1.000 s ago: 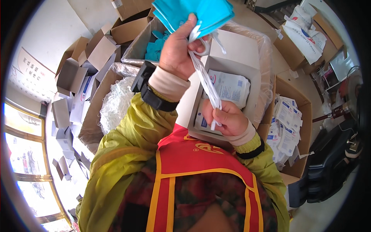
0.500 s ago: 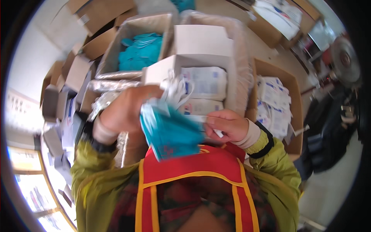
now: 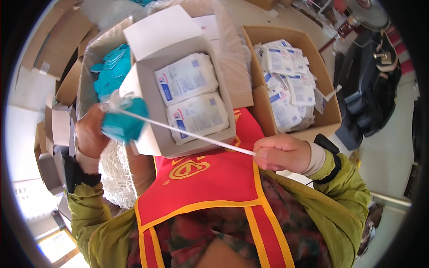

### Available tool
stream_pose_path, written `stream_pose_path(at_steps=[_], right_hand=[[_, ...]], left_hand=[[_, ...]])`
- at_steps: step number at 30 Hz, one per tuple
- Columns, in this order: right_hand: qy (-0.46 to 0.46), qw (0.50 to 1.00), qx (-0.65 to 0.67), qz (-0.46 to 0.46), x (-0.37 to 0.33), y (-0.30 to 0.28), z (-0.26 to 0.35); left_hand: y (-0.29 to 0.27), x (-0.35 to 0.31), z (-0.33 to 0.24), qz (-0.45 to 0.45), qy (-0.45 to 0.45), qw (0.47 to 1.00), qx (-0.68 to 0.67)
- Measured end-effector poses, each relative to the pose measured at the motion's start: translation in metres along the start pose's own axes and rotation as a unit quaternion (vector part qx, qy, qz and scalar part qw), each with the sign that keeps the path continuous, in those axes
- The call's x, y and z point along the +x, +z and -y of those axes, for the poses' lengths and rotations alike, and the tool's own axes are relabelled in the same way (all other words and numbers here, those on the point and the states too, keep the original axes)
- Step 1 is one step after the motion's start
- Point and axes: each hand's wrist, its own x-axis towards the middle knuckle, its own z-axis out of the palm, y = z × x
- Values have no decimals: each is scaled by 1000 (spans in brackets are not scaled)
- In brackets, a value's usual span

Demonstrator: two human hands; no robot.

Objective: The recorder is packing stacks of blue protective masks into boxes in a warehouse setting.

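So the left hand [image 3: 89,134] is clamped around a teal packet [image 3: 124,121] over at about 9 o'clock, fingers wrapped tight, and there's a crinkly clear bit bunched at the top of it. A thin white strip [image 3: 187,132] runs off that bunch, pulled taut down toward 4 o'clock, where the right hand [image 3: 282,153] is closed in a fist, pinching the far end between thumb and fingers. The hands are well apart with the strip stretched straight between them.

The strip crosses right in front of an open white box [image 3: 147,85] holding two white pouches with blue print [image 3: 192,96], stacked one above the other. At 11 o'clock behind the packet there's a plastic-lined carton with more teal packets [image 3: 109,73]. At 1–2 o'clock sits a brown cardboard box [image 3: 328,114] heaped with more white pouches. White netting [image 3: 118,172] hangs just below the left hand. A red vest with yellow trim [image 3: 210,187] fills the bottom middle.
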Motion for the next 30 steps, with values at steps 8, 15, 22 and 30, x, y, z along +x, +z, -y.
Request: stream_pose_path(at_steps=[8, 15, 22, 30], right_hand=[[-226, 858, 264, -378, -91, -85, -100], [-187, 724, 296, -594, -130, -99, -232], [-24, 645, 203, -737, -139, -104, -284], [-150, 748, 151, -629, -102, -124, -208]], left_hand=[[-19, -7, 84, -182, -385, 888, -174], [42, 14, -26, -171, -254, 804, -509], [53, 35, -55, -101, -100, 922, -360], [46, 37, -79, -59, -8, 948, -313]])
